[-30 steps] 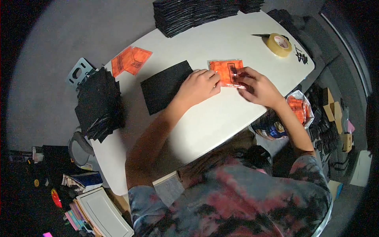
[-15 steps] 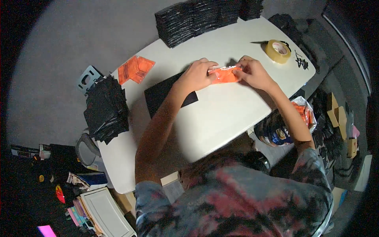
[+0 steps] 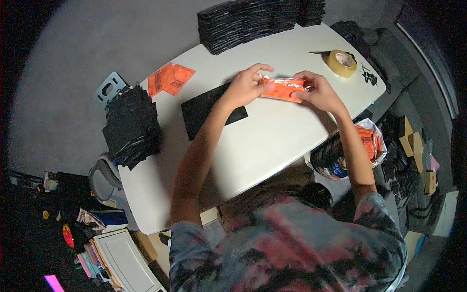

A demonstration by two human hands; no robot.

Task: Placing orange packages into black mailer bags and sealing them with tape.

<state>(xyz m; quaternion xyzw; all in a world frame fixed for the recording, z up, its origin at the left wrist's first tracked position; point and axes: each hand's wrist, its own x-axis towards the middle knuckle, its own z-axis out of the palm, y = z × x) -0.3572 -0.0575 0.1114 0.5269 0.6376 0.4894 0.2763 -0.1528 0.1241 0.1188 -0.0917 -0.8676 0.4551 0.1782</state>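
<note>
My left hand [image 3: 245, 85] and my right hand [image 3: 316, 90] grip opposite ends of an orange packet in glossy clear plastic [image 3: 283, 88], folded or turned into a narrow shape above the white table [image 3: 260, 151]. A flat black sheet [image 3: 197, 114] lies partly behind my left hand and forearm. More orange packets [image 3: 177, 78] lie at the table's upper left edge.
A pile of black pouches [image 3: 131, 126] sits on the left, tall black stacks [image 3: 245, 24] along the back. A tape roll [image 3: 340, 63] and small black pieces [image 3: 369, 75] lie at the right. An open bag of orange packets [image 3: 369, 138] stands below the right edge.
The orange packet, flat on the table a second ago, is now narrower and held up at both ends. My left hand has moved from the black sheet's edge onto the packet.
</note>
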